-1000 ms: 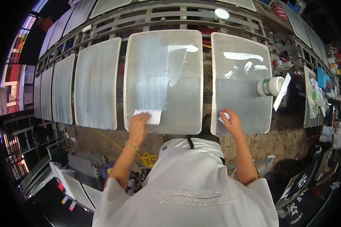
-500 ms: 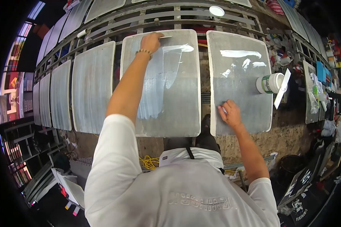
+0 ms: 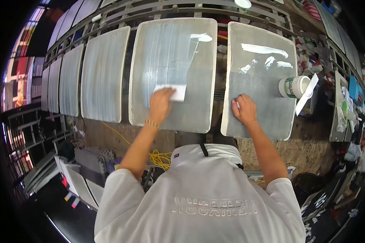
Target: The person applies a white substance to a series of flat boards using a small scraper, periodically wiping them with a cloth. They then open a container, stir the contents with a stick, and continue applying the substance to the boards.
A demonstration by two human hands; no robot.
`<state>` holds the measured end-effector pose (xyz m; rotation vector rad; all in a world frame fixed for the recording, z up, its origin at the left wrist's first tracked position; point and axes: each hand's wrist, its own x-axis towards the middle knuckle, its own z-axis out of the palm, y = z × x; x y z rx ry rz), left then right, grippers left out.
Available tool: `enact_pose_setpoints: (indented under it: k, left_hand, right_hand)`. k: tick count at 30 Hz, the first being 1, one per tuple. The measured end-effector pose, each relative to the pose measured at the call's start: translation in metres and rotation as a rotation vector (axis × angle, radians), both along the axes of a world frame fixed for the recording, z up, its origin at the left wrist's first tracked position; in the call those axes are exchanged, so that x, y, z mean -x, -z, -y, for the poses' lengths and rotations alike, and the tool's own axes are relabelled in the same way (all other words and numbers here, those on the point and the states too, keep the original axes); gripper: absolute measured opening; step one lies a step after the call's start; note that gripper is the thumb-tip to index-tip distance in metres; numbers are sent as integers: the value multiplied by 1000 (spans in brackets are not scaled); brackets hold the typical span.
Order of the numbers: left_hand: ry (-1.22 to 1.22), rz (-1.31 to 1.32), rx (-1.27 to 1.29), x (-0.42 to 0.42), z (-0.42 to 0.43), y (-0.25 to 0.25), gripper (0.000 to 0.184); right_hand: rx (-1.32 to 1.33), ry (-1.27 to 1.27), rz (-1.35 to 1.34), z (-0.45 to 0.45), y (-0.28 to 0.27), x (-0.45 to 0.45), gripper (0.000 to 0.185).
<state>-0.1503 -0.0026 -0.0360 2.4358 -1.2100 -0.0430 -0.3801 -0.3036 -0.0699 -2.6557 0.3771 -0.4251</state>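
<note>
My left hand grips a flat white card, pressed on the middle of a grey panel. Pale bluish streaks run down that panel above and left of the card, and a white smear lies near its top right. My right hand is closed and rests on the left part of the neighbouring grey panel; a bit of something white shows at its fingers, too hidden to name. White strokes mark the upper part of this panel. A white tub stands at its right edge, a white flat strip against it.
More streaked panels stand in a row to the left. Behind the panels runs a slatted metal frame with a round white lid. A yellow cord lies coiled on the floor below. Cluttered items fill the far right.
My left hand has moved from the top of the panel down to its middle with the white card, and the streaked area is wider. My right hand stays on the right panel.
</note>
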Motion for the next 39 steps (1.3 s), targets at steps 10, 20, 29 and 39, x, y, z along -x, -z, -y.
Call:
enact_pose_setpoints:
  k: [10,20,29,39]
  left_hand:
    - [-211,-295,-58,79,-34,-53,41]
    - [4,76,51,-166,237,-8,35]
    - [31,73,-14,-155,245,10,36]
    - [-1,-51,-115,89,43,-17,50]
  right_hand:
    - [-37,-38,91,12,5,0,19]
    - [-102,-23,65,10,3,-1,20]
    - [-114,21,60,10,4,-4,19]
    - [-79,52,71,5,9,-2,18]
